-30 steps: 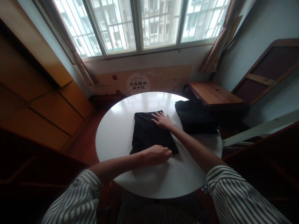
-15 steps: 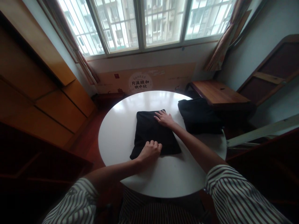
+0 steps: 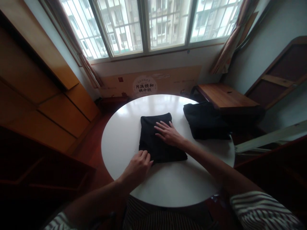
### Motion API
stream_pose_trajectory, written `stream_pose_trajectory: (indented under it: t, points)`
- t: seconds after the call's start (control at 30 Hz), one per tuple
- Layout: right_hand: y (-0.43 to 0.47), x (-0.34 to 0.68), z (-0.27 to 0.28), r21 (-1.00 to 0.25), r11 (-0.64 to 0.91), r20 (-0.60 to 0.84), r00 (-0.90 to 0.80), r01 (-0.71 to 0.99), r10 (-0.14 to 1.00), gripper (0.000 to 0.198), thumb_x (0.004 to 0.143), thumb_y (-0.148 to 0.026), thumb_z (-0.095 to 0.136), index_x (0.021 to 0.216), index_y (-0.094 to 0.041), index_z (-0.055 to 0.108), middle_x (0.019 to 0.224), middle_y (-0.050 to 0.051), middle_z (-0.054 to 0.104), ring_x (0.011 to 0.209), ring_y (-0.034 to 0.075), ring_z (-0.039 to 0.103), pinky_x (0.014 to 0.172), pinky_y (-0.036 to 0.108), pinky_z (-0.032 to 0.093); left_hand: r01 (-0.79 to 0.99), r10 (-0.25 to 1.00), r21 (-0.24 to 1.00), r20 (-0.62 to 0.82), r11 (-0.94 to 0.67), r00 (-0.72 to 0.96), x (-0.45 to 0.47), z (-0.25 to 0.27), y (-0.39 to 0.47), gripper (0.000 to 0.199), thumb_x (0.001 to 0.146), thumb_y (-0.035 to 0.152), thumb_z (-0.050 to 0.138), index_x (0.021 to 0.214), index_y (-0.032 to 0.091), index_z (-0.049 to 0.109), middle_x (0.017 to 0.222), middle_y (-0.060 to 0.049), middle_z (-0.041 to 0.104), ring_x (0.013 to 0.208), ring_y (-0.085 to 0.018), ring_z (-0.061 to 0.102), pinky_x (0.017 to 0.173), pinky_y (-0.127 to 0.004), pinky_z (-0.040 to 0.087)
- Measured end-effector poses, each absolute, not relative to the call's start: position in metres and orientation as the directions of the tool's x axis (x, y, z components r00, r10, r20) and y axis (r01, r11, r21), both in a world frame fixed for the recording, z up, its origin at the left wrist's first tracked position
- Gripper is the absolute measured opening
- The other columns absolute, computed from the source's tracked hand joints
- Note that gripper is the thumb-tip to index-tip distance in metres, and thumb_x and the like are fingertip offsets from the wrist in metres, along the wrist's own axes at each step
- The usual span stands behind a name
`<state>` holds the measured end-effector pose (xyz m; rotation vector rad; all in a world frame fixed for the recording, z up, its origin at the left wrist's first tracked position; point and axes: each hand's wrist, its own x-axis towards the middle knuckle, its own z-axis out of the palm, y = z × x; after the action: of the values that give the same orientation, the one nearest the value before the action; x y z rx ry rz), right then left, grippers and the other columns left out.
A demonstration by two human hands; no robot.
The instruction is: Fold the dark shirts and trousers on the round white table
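A folded piece of black clothing (image 3: 150, 135) lies flat on a white oval table (image 3: 123, 134). My right hand (image 3: 169, 134) rests on its upper right part, palm down, with the fingers spread. At the near left corner, my left hand (image 3: 138, 165) has its fingers curled and closed on the edge of the cloth; the fingertips are partly hidden. Which kind of garment it is cannot be made out.
A second folded black cloth (image 3: 205, 121) sits at the table's right edge. Beyond it stands a low wooden table (image 3: 227, 94). Wooden cabinets (image 3: 59, 111) line the left, and a barred window (image 3: 165, 25) is ahead.
My left hand has moved left along the near edge to the cloth's corner, which it now covers. My right hand has slid slightly nearer, its fingers still spread on the cloth.
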<state>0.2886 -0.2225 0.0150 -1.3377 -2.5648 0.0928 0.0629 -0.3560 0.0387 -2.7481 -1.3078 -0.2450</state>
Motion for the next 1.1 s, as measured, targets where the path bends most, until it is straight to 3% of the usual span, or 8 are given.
stream_pose_trajectory:
  t: [0.1,0.2,0.4,0.6,0.8,0.87,0.97,1.1]
  points:
    - [-0.254,0.294,0.006,-0.204,0.64,0.13,-0.627,0.741,0.768,0.055,0.101,-0.057,0.031,0.152,-0.038,0.035,0.162,0.0,0.026,0.149,0.033,0.018,0.116,0.063,0.015,0.762,0.748,0.032,0.217,-0.647,0.627,0.035,0.03,-0.365,0.025,0.098,0.028,0.051,0.116,0.013,0.058,0.105,-0.011,0.062,0.094,-0.024,0.06,0.078,-0.035,0.056]
    - [-0.259,0.296,0.007,-0.167,0.547,0.084,-0.541,0.82,0.837,0.054,0.102,-0.053,0.032,0.152,-0.033,0.036,0.162,0.003,0.026,0.148,0.037,0.02,0.114,0.065,0.018,0.725,0.703,0.043,0.294,-0.687,0.648,0.024,0.017,-0.373,0.036,0.099,0.032,0.05,0.129,0.012,0.054,0.11,-0.014,0.061,0.099,-0.025,0.06,0.085,-0.038,0.056]
    - [-0.227,0.244,0.047,-0.249,0.478,0.134,-0.458,0.843,0.879,0.059,0.102,-0.054,0.027,0.138,-0.017,0.056,0.14,0.017,0.057,0.129,0.034,0.051,0.109,0.05,0.036,0.731,0.681,0.014,0.377,-0.682,0.628,0.032,0.004,-0.376,0.039,0.1,0.029,0.047,0.132,0.008,0.053,0.108,-0.016,0.061,0.097,-0.025,0.06,0.085,-0.041,0.055]
    - [-0.188,0.183,0.028,-0.286,0.495,-0.044,-0.528,0.82,0.848,0.072,0.094,-0.071,0.025,0.154,-0.032,0.034,0.164,0.004,0.018,0.149,0.042,0.011,0.113,0.07,0.008,0.669,0.613,-0.106,0.317,-0.736,0.724,0.039,-0.005,-0.377,0.036,0.1,0.02,0.042,0.134,0.008,0.051,0.101,-0.014,0.063,0.088,-0.025,0.061,0.077,-0.04,0.055]
    - [-0.167,0.179,0.005,-0.307,0.433,-0.084,-0.478,0.847,0.874,0.071,0.095,-0.069,0.021,0.156,-0.032,0.028,0.165,0.002,0.013,0.15,0.037,0.005,0.113,0.07,-0.002,0.601,0.546,-0.144,0.295,-0.786,0.785,0.043,-0.006,-0.393,0.037,0.097,0.008,0.04,0.131,0.009,0.052,0.093,-0.011,0.064,0.082,-0.022,0.062,0.075,-0.037,0.055]
    - [-0.163,0.18,0.009,-0.337,0.43,-0.098,-0.485,0.838,0.869,0.07,0.096,-0.068,0.021,0.156,-0.033,0.025,0.165,0.0,0.013,0.151,0.037,0.005,0.113,0.07,-0.002,0.596,0.537,-0.084,0.35,-0.798,0.768,0.044,0.001,-0.393,0.029,0.098,0.018,0.045,0.124,0.011,0.058,0.088,-0.009,0.064,0.079,-0.021,0.061,0.072,-0.036,0.054]
    - [-0.156,0.192,0.02,-0.428,0.401,-0.028,-0.455,0.81,0.89,0.067,0.098,-0.062,0.02,0.156,-0.028,0.026,0.162,0.005,0.026,0.148,0.035,0.018,0.116,0.066,0.011,0.648,0.634,0.166,0.484,-0.743,0.603,0.041,0.019,-0.374,0.021,0.098,0.026,0.05,0.106,0.016,0.067,0.093,-0.009,0.066,0.086,-0.02,0.062,0.078,-0.035,0.054]
    - [-0.136,0.238,0.036,-0.439,0.177,0.147,-0.124,0.881,0.981,0.063,0.098,-0.052,0.034,0.148,-0.014,0.039,0.148,0.019,0.045,0.136,0.036,0.04,0.112,0.051,0.032,0.672,0.831,0.518,0.477,-0.529,0.287,0.027,0.044,-0.297,0.024,0.099,0.028,0.048,0.091,0.016,0.068,0.097,-0.009,0.069,0.092,-0.02,0.064,0.087,-0.036,0.052]
